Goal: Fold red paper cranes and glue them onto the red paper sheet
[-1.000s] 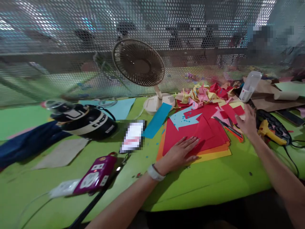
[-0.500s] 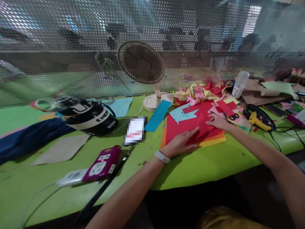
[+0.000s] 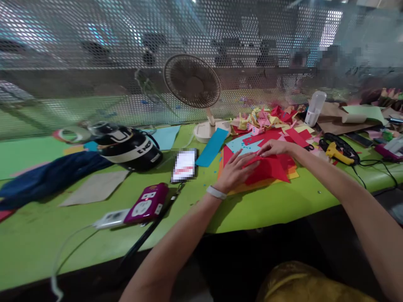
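A folded piece of red paper [image 3: 267,168] lies on a stack of red, orange and yellow sheets [image 3: 294,173]. My left hand [image 3: 238,169] rests on the red paper's left side with its fingers stretched out. At the paper's far edge, the bent fingers of my right hand [image 3: 272,148] press together on it, the fingertips close to those of my left hand. Just beyond my hands is a light blue paper cutout [image 3: 235,146] with darker blue dots, partly covered.
A fan [image 3: 192,82] stands behind, beside a heap of folded paper shapes [image 3: 262,119]. To the left are a phone [image 3: 184,164], a purple power bank [image 3: 147,204] and a black bottle [image 3: 132,149]. A yellow glue gun [image 3: 338,153] lies right, near a white-capped bottle [image 3: 315,109].
My right hand has moved left and away from me, bringing the red paper's edge over toward my left hand. The paper's pointed corner now faces the near right. The view has shifted slightly.
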Available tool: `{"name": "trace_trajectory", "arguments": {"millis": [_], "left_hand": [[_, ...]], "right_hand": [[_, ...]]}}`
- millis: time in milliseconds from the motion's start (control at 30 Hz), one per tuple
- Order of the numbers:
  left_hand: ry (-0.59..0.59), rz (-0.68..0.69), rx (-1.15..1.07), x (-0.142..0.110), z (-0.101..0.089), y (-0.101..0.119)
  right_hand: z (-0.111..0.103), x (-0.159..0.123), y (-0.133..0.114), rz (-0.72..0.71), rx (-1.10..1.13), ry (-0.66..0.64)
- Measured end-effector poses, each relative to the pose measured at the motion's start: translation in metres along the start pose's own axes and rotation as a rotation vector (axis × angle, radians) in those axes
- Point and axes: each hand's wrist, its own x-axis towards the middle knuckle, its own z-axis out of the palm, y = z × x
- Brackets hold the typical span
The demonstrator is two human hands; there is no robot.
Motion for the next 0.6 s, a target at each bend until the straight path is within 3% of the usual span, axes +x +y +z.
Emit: {"name": "trace_trajectory", "arguments": {"millis": [100,267,433,533,600], "left_hand": [[0.044,0.105,0.034,0.000,0.001,0.001],[0.164,0.102,0.130,0.002,0.004,0.003],[0.152,-0.163,0.197,0.003,-0.002,-0.001],[0.115,-0.380,0.191,0.000,-0.011,-0.009],[0.072,-0.471,0.178,-0.003,-0.012,-0.015]], "right_hand": [[0.003,0.008,-0.013,-0.048,-0.065,-0.008],[0.015,-0.003,-0.033,-0.195,-0.322,0.381],[0.048,-0.042,-0.041,-0.358,-0.654,0.472],[0.073,-0.055,-0.036,-0.271,-0.724,0.526],[0.089,-0.056,-0.031,-0.118,-0.723,0.476]]}}
